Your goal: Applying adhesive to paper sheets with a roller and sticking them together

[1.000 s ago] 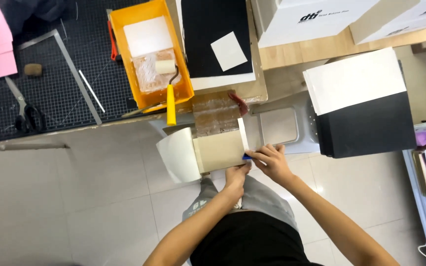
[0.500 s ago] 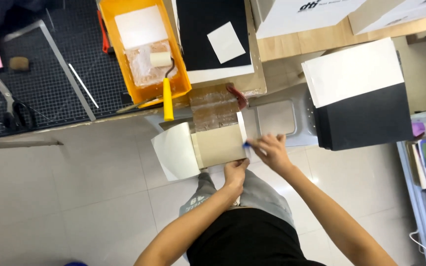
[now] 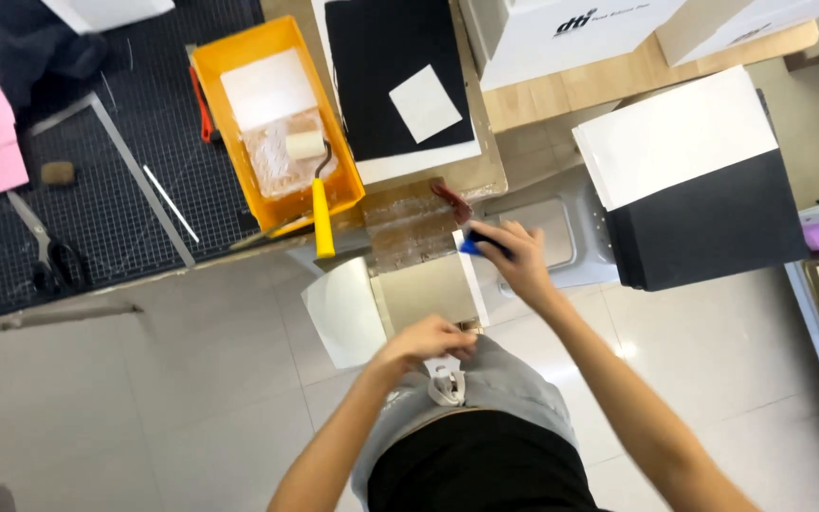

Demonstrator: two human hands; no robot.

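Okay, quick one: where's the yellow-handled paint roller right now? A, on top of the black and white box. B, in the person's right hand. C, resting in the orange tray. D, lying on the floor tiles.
C: the paint roller lies in the orange tray, its yellow handle sticking out over the rim, clear of both hands.

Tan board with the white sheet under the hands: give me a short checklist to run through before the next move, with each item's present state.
1. Right hand grips the blue tool: ok.
2. Blue tool sits at the far right corner of the tan board: ok.
3. Left hand steadies the board's near edge: ok.
4. White sheet lies flat beside the board: not ok, its left side curls up.
5. Yellow-handled roller parked in the orange tray: ok, handle overhangs the rim.
6. Glue coverage on the board: cannot tell.
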